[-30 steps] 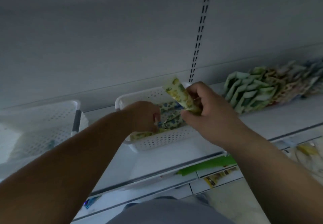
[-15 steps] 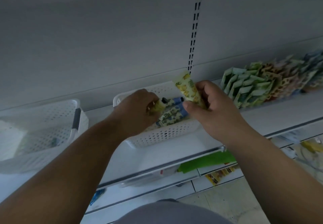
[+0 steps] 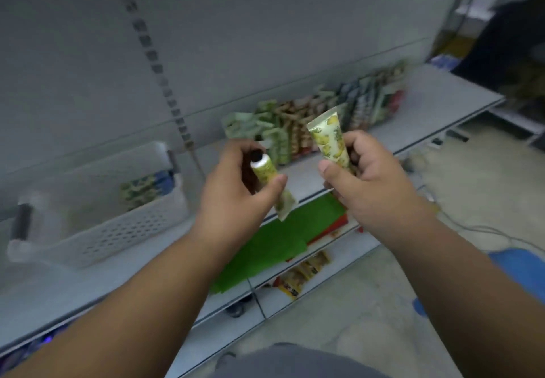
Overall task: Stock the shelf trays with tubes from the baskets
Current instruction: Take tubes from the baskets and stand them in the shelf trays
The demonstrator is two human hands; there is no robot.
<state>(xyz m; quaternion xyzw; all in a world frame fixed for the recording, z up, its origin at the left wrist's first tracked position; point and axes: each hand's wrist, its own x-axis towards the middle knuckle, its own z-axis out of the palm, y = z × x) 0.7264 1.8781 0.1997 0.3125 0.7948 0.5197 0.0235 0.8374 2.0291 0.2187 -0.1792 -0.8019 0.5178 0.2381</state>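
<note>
Shop: slotted shelving, rowed packets.

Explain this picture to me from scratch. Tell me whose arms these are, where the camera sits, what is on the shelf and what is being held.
There is no machine here: a person is stocking a shop shelf with bare hands. The single picture comes from a camera worn on the person's head, looking forward and down, so both forearms reach in from the bottom edge.

The left hand has its grip on a yellow-green tube, black cap pointing up. The right hand grips a second tube with a similar pattern, flat crimped end up. Both tubes are held in the air in front of the shelf.

On the shelf to the left sits a white perforated basket with more tubes inside. Behind the hands, a row of packets stands along the back. The picture is blurred, so no labels can be read.
</note>
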